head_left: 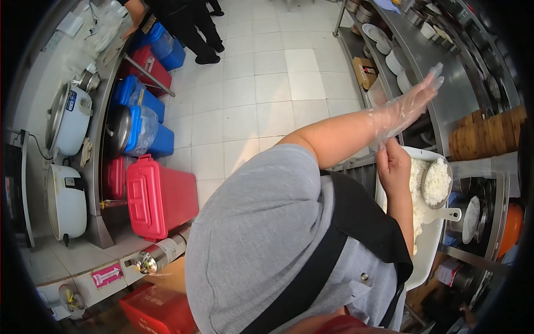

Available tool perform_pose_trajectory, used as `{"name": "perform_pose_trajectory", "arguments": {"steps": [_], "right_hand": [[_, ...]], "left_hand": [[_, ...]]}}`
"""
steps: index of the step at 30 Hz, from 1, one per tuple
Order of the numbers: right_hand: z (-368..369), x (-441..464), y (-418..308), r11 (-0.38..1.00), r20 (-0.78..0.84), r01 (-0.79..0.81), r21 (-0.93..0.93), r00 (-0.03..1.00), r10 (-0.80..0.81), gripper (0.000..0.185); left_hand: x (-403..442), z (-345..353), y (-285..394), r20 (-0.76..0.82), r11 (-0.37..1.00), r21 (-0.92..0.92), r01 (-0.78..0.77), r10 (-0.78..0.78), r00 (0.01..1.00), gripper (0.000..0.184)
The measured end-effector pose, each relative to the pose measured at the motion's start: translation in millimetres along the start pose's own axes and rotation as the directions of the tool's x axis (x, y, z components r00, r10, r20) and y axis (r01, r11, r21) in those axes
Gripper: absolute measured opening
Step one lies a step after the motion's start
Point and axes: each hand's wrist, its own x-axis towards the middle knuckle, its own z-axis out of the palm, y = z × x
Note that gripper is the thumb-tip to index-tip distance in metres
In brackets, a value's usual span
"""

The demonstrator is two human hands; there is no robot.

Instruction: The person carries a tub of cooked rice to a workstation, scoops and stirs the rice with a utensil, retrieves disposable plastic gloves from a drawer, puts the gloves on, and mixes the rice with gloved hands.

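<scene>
Beside the white tub (pixel 429 250), my right hand (pixel 395 161) pinches the plastic glove (pixel 388 116) at its wrist end; my left hand (pixel 416 101), inside, extends empty. Overhard tugging could tear the thin film.

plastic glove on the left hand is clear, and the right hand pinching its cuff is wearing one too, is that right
Not quite: the right hand is bare, as the head view shows. The rest holds: the plastic glove on the left hand is clear, and the right hand is pinching its cuff.
</scene>
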Motion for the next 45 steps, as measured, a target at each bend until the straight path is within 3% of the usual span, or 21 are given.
{"name": "perform_pose_trajectory", "arguments": {"steps": [2,3,4,5,7,9,10,12,14,17,21,24,26,30,33,35,38,41,42,44,45], "right_hand": [[-0.1,-3.1,-2.2,0.991,0.111,-0.035,0.133,0.994,0.02,0.011],[1.7,-3.0,-1.6,0.988,0.085,0.018,0.151,0.996,-0.031,0.009],[2.7,-3.5,2.4,0.99,0.106,0.039,0.135,0.993,-0.053,0.008],[1.0,-3.2,5.3,0.992,0.121,0.054,0.115,0.99,-0.068,0.007],[-2.0,0.5,-3.5,0.989,0.096,0.102,0.102,0.989,-0.112,0.008],[-0.7,0.1,-1.6,0.986,0.102,0.145,0.087,0.983,-0.154,0.01],[3.3,-1.3,-0.4,0.982,0.075,0.161,0.095,0.983,-0.168,0.012],[4.6,-2.4,0.4,0.987,0.008,0.142,0.071,0.99,-0.142,0.014],[0.4,-5.6,0.7,0.983,-0.001,0.169,0.075,0.986,-0.169,0.016],[-2.4,-13.8,4.4,0.994,0.023,0.109,-0.015,0.994,-0.108,0.017],[-23.6,-34.4,-0.5,0.956,0.076,-0.184,-0.228,0.976,0.206,0.018],[-37.6,-58.2,-5.3,0.943,-0.09,-0.187,-0.276,0.982,0.168,0.02],[-40.4,-68.7,-4.2,0.942,-0.416,-0.117,-0.315,0.909,-0.026,0.02],[-39.7,-90.3,7.3,0.848,-0.493,-0.4,-0.348,0.847,0.198,0.02],[-53.1,-119.5,6.9,0.948,-0.27,-0.241,-0.206,0.945,0.182,0.016],[-71.9,-144.9,-0.4,0.938,-0.4,-0.312,-0.154,0.887,0.23,0.012],[-99.7,-211.1,0.4,0.644,-0.707,-0.756,-0.117,0.519,0.48,0.015],[-109.6,-278.0,8.2,0.047,-0.891,-0.98,-0.195,0.197,0.409,0.032],[-107.3,-293.3,13.5,0.044,-0.89,-0.98,-0.195,0.196,0.412,0.032],[-101.1,-317.6,25.4,-0.151,-0.772,-0.988,-0.018,-0.083,0.63,0.026],[-99.7,-329.2,31.9,-0.15,-0.775,-0.989,-0.019,-0.08,0.627,0.026]], "left_hand": [[-2.3,-1.1,11.4,0.034,0.955,0.292,-0.04,0.032,0.999,0.054],[-15.7,7.6,70.1,0.07,0.963,-0.057,0.263,-0.259,0.963,0.054],[0.6,-2.5,34.7,0.14,0.982,0.144,-0.124,0.104,0.985,0.064],[7.9,-2.7,-2.1,0.202,0.993,-0.107,-0.043,0.064,0.977,0.089],[14.7,5.5,-4.0,0.273,0.977,-0.202,0.071,-0.013,0.962,0.118],[18.4,13.0,-12.0,0.311,0.937,-0.319,0.141,-0.037,0.95,0.105],[7.9,15.4,7.9,0.308,0.874,-0.37,0.315,-0.205,0.929,0.085],[12.5,18.1,-9.4,0.308,0.768,-0.579,0.272,-0.103,0.946,0.058],[13.8,26.5,-13.5,0.276,0.836,-0.495,0.235,-0.105,0.956,0.065],[19.1,27.8,-37.9,0.399,0.889,-0.309,0.338,-0.201,0.895,0.104],[14.2,62.9,-31.6,0.298,0.954,0.288,0.087,-0.176,0.938,0.096],[2.4,93.9,-34.6,0.285,0.981,0.102,0.165,-0.188,0.94,0.075],[-8.0,111.7,-28.1,0.347,0.994,0.063,0.088,-0.104,0.932,0.074],[-36.9,152.3,-24.4,0.539,0.957,0.232,-0.174,0.022,0.842,0.057],[-45.8,167.4,-46.0,0.554,0.978,0.199,-0.054,-0.067,0.83,0.037],[-48.7,167.5,-60.6,0.566,0.979,0.155,0.133,-0.198,0.8,0.023],[-59.7,163.5,-70.3,0.645,0.919,0.116,0.376,-0.358,0.675,0.024],[-75.3,173.1,-70.8,0.693,0.906,0.275,0.323,-0.42,0.586,0.027],[-81.9,176.5,-71.6,0.73,0.909,0.327,0.259,-0.417,0.541,0.03],[-95.3,184.7,-74.3,0.772,0.9,0.38,0.213,-0.435,0.462,0.035],[-99.9,190.1,-73.8,0.806,0.891,0.424,0.159,-0.452,0.383,0.04]]}}
